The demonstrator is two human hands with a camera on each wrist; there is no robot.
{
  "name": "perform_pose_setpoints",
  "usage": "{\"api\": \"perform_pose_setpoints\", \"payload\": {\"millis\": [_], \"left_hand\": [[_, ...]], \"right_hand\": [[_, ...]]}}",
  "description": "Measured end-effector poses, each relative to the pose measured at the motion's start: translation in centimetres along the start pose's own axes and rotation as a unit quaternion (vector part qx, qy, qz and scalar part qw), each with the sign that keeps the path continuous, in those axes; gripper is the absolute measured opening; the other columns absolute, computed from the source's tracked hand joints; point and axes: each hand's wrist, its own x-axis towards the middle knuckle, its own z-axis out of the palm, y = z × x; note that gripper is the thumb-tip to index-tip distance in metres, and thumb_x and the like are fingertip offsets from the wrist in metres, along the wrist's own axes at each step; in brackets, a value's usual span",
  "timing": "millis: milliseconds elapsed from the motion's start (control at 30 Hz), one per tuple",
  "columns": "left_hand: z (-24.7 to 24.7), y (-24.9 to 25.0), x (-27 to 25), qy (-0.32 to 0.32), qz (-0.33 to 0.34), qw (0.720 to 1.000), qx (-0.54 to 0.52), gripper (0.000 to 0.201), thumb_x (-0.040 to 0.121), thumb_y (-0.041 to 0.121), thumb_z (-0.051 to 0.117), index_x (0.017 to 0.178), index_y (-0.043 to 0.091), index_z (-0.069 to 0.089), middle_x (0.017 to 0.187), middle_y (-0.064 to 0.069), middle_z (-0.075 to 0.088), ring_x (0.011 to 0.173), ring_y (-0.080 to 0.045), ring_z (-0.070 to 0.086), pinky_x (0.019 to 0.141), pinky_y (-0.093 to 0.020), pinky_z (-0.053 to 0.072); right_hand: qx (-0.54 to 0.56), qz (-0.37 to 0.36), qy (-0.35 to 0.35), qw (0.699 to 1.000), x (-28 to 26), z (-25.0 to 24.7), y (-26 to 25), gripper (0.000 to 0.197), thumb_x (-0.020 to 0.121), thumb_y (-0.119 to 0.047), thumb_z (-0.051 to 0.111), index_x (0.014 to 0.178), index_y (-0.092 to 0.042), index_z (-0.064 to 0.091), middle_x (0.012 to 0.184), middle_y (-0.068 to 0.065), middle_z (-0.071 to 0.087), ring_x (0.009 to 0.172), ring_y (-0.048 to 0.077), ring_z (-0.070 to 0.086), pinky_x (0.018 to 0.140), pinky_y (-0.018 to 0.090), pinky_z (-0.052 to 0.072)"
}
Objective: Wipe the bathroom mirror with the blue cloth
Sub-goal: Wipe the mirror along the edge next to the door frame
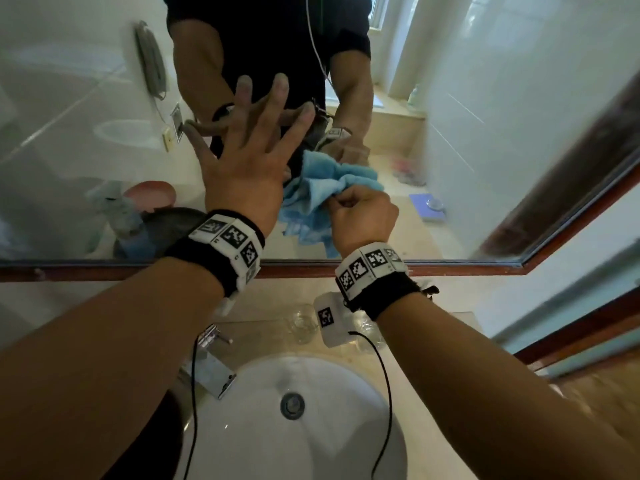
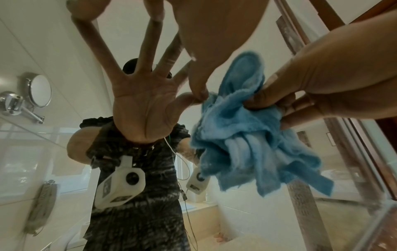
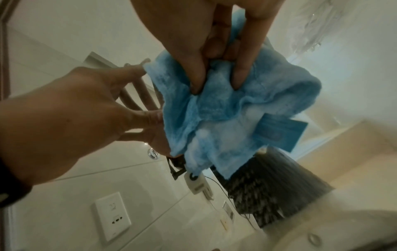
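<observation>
The blue cloth point(image 1: 311, 206) is bunched up low on the bathroom mirror point(image 1: 485, 150), against or very close to the glass, with its reflection just above it. My right hand point(image 1: 358, 211) grips it in a fist; in the right wrist view thumb and fingers point(image 3: 198, 79) dig into the cloth point(image 3: 225, 118). My left hand point(image 1: 249, 133) is spread beside it to the left, fingertips against the glass, holding nothing. The left wrist view shows the cloth point(image 2: 247, 132) hanging from the right hand point(image 2: 322, 79), with the left palm's reflection to its left.
A brown wooden frame point(image 1: 304, 270) borders the mirror's lower and right edges. Below it lie a white sink point(image 1: 329, 445), a chrome tap point(image 1: 211, 362) and a clear glass point(image 1: 303, 323) on the counter. A wall socket point(image 3: 111, 219) appears low in the right wrist view.
</observation>
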Motion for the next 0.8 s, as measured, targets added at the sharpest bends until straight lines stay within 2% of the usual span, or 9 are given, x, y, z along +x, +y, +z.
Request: {"api": "perform_pose_setpoints", "payload": {"millis": [67, 200, 300, 500, 600, 667, 800], "left_hand": [[0.0, -0.1, 0.1, -0.016, 0.002, 1.0, -0.015, 0.103, 0.082, 0.033, 0.073, 0.152, 0.048, -0.001, 0.164, 0.008, -0.007, 0.152, -0.029, -0.002, 0.097, -0.082, 0.018], [0.2, -0.5, 0.3, -0.029, 0.004, 0.999, -0.038, 0.107, 0.085, 0.028, 0.072, 0.15, 0.053, -0.009, 0.164, 0.007, -0.008, 0.152, -0.03, -0.004, 0.096, -0.083, 0.016], [0.0, -0.1, -0.1, -0.02, -0.009, 1.0, -0.021, 0.098, 0.084, 0.033, 0.071, 0.152, 0.049, 0.002, 0.164, 0.009, -0.005, 0.152, -0.028, -0.001, 0.1, -0.081, 0.015], [-0.6, 0.4, -0.2, -0.016, -0.02, 1.0, 0.001, 0.091, 0.084, 0.038, 0.069, 0.154, 0.045, 0.011, 0.165, 0.004, 0.006, 0.151, -0.031, 0.004, 0.101, -0.079, 0.019], [-0.6, 0.5, -0.4, -0.022, -0.017, 1.0, 0.005, 0.085, 0.087, 0.037, 0.067, 0.153, 0.044, 0.014, 0.165, 0.002, 0.006, 0.151, -0.032, 0.004, 0.101, -0.079, 0.02], [-0.7, 0.5, -0.3, -0.024, -0.019, 0.999, 0.012, 0.084, 0.087, 0.036, 0.067, 0.152, 0.044, 0.014, 0.165, 0.003, 0.004, 0.151, -0.031, 0.004, 0.102, -0.078, 0.021], [-0.8, 0.5, -0.3, -0.029, -0.021, 0.999, 0.007, 0.092, 0.084, 0.036, 0.071, 0.153, 0.045, 0.01, 0.165, 0.006, 0.002, 0.151, -0.03, 0.003, 0.102, -0.077, 0.023]], "right_hand": [[-0.02, 0.01, -0.029, 0.999, -0.5, 0.8, 1.3, 0.017, 0.081, -0.035, 0.072, 0.081, -0.019, 0.077, 0.086, 0.001, 0.075, 0.085, 0.025, 0.067, 0.07, 0.021, 0.039], [-0.031, 0.049, -0.069, 0.996, -1.8, 2.0, 4.3, 0.012, 0.082, -0.028, 0.069, 0.086, -0.02, 0.078, 0.092, 0.003, 0.075, 0.09, 0.028, 0.065, 0.077, 0.026, 0.045], [-0.022, 0.05, -0.094, 0.994, -2.5, 2.7, 6.2, 0.012, 0.083, -0.02, 0.066, 0.084, -0.017, 0.078, 0.088, 0.005, 0.075, 0.086, 0.026, 0.065, 0.068, 0.021, 0.037], [0.007, 0.03, -0.088, 0.996, -2.4, 3.3, 7.4, 0.012, 0.081, -0.022, 0.069, 0.082, -0.016, 0.079, 0.084, 0.005, 0.075, 0.081, 0.025, 0.066, 0.066, 0.023, 0.042], [0.004, 0.039, -0.102, 0.994, -2.2, 3.1, 7.5, 0.015, 0.084, -0.026, 0.066, 0.087, -0.019, 0.079, 0.09, 0.003, 0.075, 0.086, 0.023, 0.066, 0.072, 0.025, 0.046], [0.013, 0.043, -0.109, 0.993, -2.1, 2.8, 7.1, 0.016, 0.086, -0.027, 0.065, 0.09, -0.02, 0.079, 0.093, 0.001, 0.075, 0.09, 0.021, 0.066, 0.073, 0.019, 0.041], [0.031, 0.027, -0.122, 0.992, -1.8, 1.4, 4.5, 0.018, 0.089, -0.026, 0.063, 0.093, -0.017, 0.078, 0.096, 0.003, 0.075, 0.091, 0.021, 0.065, 0.065, 0.012, 0.029]]}}
